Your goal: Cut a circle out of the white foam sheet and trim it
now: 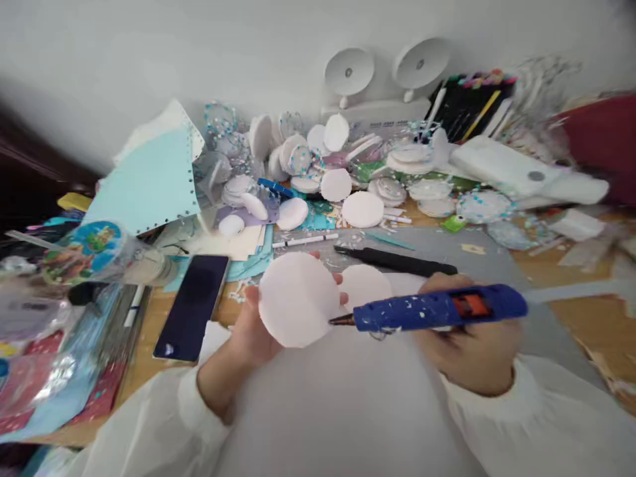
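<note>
My left hand is closed round a white round disc, its thumb at the left edge and fingertips showing past the right edge. The disc's flat face is turned up toward me. My right hand grips a blue hot glue gun with a red-orange part in its side. Its dark nozzle points left and meets the disc near the lower right edge; I cannot tell if it touches. Just behind, another white disc is partly hidden. A long black tool lies beyond both hands.
White discs and beaded pieces crowd the back of the grey mat. A phone lies at left, near a clear tub with a colourful lid. A two-headed white lamp and a black pen holder stand behind.
</note>
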### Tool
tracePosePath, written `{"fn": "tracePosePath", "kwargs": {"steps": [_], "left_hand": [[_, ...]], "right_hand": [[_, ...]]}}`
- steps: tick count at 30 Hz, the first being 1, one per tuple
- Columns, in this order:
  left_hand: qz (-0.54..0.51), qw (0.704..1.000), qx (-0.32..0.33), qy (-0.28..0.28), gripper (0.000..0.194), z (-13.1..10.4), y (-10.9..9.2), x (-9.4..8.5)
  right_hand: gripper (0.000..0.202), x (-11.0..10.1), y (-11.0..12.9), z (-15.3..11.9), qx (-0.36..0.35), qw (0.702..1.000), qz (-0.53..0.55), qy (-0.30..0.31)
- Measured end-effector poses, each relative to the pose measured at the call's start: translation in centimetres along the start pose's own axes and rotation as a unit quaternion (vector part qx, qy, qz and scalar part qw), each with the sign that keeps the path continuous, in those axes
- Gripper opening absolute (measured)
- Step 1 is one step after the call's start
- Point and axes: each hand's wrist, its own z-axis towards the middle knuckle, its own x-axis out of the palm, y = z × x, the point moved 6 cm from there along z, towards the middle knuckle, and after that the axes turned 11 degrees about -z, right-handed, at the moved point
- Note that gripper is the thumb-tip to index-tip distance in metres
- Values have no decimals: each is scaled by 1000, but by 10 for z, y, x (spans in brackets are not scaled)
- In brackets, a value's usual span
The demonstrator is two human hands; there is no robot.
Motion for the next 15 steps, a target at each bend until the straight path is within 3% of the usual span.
{"fn": "tracePosePath", "kwargs": {"steps": [7,15], "left_hand": [[10,1000,3,-5,72,3,-4,-2],[35,999,13,-20,84,2,-6,-2]], "right_hand": [[10,-6,0,3,-30,998,-29,-38],[18,-12,-6,4,9,995,14,-94]]}}
